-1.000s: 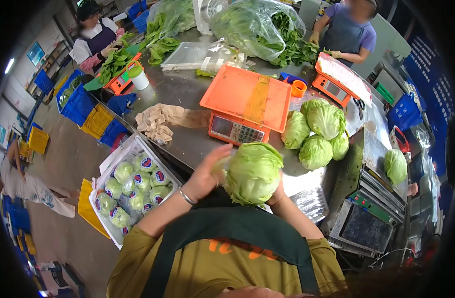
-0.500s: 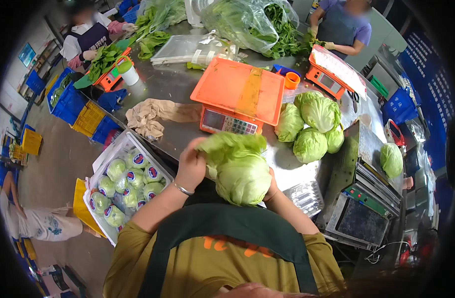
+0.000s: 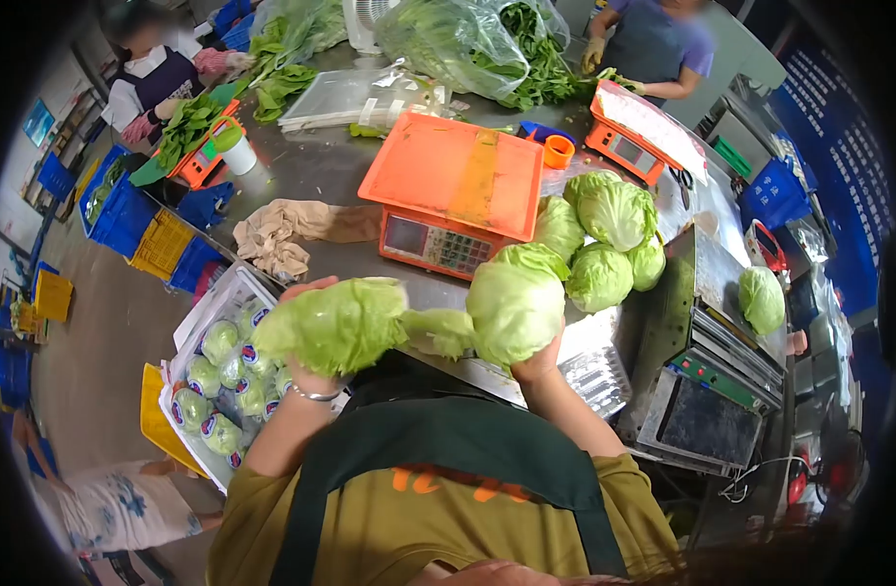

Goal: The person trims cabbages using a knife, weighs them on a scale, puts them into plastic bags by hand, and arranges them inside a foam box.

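Note:
My left hand [image 3: 309, 381], with a bangle at the wrist, grips loose green lettuce leaves [image 3: 336, 327] that hide most of its fingers. In my right hand [image 3: 543, 365] is a pale round lettuce head [image 3: 514, 311], held from below and its right side. Between the two, a smaller leaf piece [image 3: 440, 332] stretches from the leaves toward the head; whether it is still attached to the head I cannot tell. Just beyond stands an orange weighing scale [image 3: 428, 171]. Several more lettuce heads [image 3: 612, 210] are piled to the right, close to the held head.
A white box [image 3: 199, 337] of wrapped, labelled lettuces is at my left. A beige cloth [image 3: 272, 239] lies beside the scale. On the right stand a metal wrapping machine [image 3: 707, 420] and a single lettuce [image 3: 762, 300]. Two co-workers handle greens across the metal table [image 3: 321, 171].
My left hand has moved left with the outer leaves, pulling them away from the head. The lettuce head has shifted slightly right in my right hand.

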### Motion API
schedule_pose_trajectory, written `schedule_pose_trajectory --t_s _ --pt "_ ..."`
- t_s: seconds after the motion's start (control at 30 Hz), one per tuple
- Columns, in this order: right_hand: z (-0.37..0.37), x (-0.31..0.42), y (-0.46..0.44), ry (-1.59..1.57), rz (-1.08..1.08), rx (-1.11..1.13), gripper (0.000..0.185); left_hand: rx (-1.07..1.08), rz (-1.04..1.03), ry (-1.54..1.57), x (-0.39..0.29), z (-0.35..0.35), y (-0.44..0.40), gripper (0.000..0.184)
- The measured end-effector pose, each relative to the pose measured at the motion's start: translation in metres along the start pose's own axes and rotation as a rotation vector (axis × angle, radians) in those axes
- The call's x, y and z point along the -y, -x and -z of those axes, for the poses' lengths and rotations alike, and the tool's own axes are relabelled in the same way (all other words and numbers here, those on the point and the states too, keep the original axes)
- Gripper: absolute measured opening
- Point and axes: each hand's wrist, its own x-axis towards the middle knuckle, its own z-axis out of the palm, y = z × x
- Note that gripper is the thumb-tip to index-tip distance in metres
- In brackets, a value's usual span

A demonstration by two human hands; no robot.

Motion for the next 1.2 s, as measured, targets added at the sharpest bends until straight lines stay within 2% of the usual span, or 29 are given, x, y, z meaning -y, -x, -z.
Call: schedule_pose_trajectory --t_s 0.1,0.2,0.23,0.3,0.33,0.4,0.43,0.5,0.53,0.57,0.67,0.7,0.8,0.87,0.93,1.0,1.03,1.07,1.1,1.17,1.2 --pt "0.004 0.004 -0.002 0.179 0.127 -0.168 0.057 -0.056 0.000 -0.064 -0.019 0.001 0.003 0.030" --pt "-0.003 0.005 -0.004 0.214 0.171 -0.199 0.058 0.175 -0.006 -0.295 -0.023 -0.004 0.008 0.027" --pt "-0.007 0.003 -0.006 0.207 0.166 -0.205 0.059 0.216 0.171 -0.016 -0.015 0.001 0.004 0.029" --pt "-0.012 -0.003 -0.012 0.174 0.136 -0.188 0.058 0.273 0.440 0.119 0.013 0.000 -0.010 0.038" --pt "-0.013 -0.007 -0.015 0.157 0.120 -0.177 0.058 0.265 0.543 0.058 0.038 0.003 -0.017 0.047" --pt "-0.016 -0.014 -0.020 0.128 0.028 -0.125 0.061 0.342 0.554 -0.159 0.055 -0.029 -0.004 0.058" --pt "-0.017 -0.018 -0.021 0.114 -0.016 -0.100 0.062 0.502 0.531 -0.017 0.065 -0.029 0.001 0.059" --pt "-0.022 -0.027 -0.024 0.149 0.003 -0.127 0.064 0.629 0.748 0.053 0.065 -0.037 -0.005 0.055" --pt "-0.025 -0.029 -0.025 0.167 0.015 -0.143 0.064 0.743 0.575 -0.287 0.061 -0.045 -0.008 0.054" --pt "-0.028 -0.029 -0.025 0.197 0.046 -0.127 0.066 0.579 0.775 -0.183 0.069 -0.037 -0.010 0.053" --pt "-0.029 -0.024 -0.027 0.336 0.199 -0.190 0.066 0.423 0.752 -0.043 0.051 -0.039 -0.006 0.049" --pt "-0.028 -0.022 -0.026 0.308 0.177 -0.182 0.066 0.463 0.670 -0.070 0.047 -0.039 -0.004 0.045" --pt "-0.026 -0.012 -0.025 0.230 0.106 -0.155 0.065 0.321 0.805 0.101 0.030 -0.042 0.000 0.043" --pt "-0.024 -0.005 -0.023 0.178 0.047 -0.150 0.065 0.147 1.034 0.485 0.022 -0.036 -0.001 0.038" --pt "-0.025 0.000 -0.019 0.169 0.037 -0.206 0.064 0.195 0.872 0.260 0.018 -0.020 0.005 0.036" --pt "-0.022 0.006 -0.019 0.145 0.027 -0.219 0.063 0.194 0.727 0.162 0.009 -0.002 0.014 0.035" --pt "-0.017 0.009 -0.021 0.124 0.024 -0.205 0.062 0.072 0.721 0.070 -0.004 0.003 0.015 0.032" --pt "-0.014 0.012 -0.023 0.101 0.021 -0.191 0.061 -0.002 0.743 0.309 -0.023 0.005 0.020 0.035" --pt "-0.014 0.014 -0.023 0.108 0.011 -0.204 0.061 0.002 0.669 0.247 -0.030 0.018 0.025 0.041" --pt "-0.016 0.019 -0.023 0.121 -0.008 -0.230 0.061 -0.013 0.592 0.358 -0.066 0.005 0.029 0.039" --pt "-0.014 0.021 -0.023 0.111 -0.023 -0.212 0.061 -0.052 0.492 0.188 -0.071 0.017 0.038 0.037"
